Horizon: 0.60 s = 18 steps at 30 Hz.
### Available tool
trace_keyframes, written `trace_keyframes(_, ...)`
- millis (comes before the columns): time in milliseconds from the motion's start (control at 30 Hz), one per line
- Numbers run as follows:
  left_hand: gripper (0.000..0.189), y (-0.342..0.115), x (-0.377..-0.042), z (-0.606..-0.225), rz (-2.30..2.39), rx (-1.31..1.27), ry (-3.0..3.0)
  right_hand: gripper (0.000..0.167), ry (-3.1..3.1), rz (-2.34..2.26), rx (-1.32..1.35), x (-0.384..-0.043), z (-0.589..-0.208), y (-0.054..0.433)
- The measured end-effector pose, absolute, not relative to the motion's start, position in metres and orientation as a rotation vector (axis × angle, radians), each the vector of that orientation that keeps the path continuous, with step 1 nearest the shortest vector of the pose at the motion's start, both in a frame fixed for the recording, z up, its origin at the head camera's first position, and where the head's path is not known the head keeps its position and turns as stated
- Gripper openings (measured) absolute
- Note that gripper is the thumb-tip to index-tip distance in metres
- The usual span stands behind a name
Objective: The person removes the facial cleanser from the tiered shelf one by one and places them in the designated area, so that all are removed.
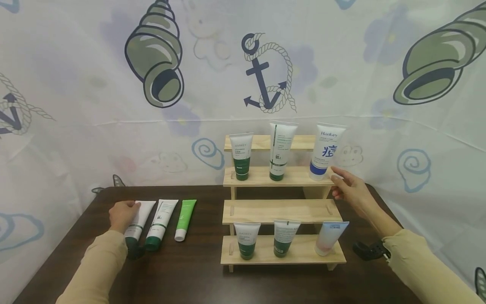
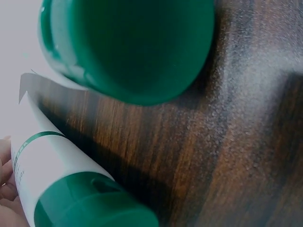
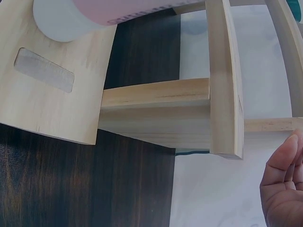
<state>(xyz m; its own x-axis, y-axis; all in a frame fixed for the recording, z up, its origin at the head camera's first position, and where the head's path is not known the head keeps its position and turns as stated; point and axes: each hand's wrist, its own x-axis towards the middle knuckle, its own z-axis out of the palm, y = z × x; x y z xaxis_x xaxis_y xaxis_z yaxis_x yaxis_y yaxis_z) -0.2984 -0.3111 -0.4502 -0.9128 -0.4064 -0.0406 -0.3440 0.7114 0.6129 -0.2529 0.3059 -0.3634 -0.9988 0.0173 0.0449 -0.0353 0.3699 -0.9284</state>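
Note:
My left hand (image 1: pixel 123 214) holds the upper part of a white tube (image 1: pixel 140 215) with a dark green cap, lying on the dark table at the left. In the left wrist view its fingers (image 2: pixel 6 201) curl against that tube's side; a second green cap (image 2: pixel 142 52) looms close above. My right hand (image 1: pixel 351 188) is at the right end of the wooden display rack (image 1: pixel 281 211), thumb and forefinger pinching the upper shelf's end. Just left of these fingers a white tube with a blue band (image 1: pixel 327 147) stands upright on its cap.
Beside the held tube lie another white tube (image 1: pixel 163 219) and a slim green tube (image 1: pixel 186 217). Two green-and-white tubes, one short (image 1: pixel 241 156) and one tall (image 1: pixel 282 150), share the upper shelf. Three small tubes stand on the lowest shelf (image 1: pixel 262 241). Behind hangs a printed cloth (image 1: pixel 212 63).

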Motion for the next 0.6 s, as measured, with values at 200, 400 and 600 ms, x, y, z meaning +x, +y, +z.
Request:
trace_keyframes(200, 0.048, -0.3117, -0.2987, -0.4503, -0.987, 0.637, -2.837, 0.060, -2.542, 1.739, 0.045, -0.2537, -0.3639, 0.3067)
trace_keyframes(400, 0.048, -0.3107, -0.2956, -0.4482, -1.009, 0.645, -2.841, 0.061, -2.544, 1.753, 0.040, -0.2534, -0.3628, 0.3057)
trace_keyframes(600, 0.049, -0.3102, -0.2957, -0.4484, -1.024, 0.653, -2.829, 0.059, -2.548, 1.747, 0.031, -0.2527, -0.3617, 0.3051)
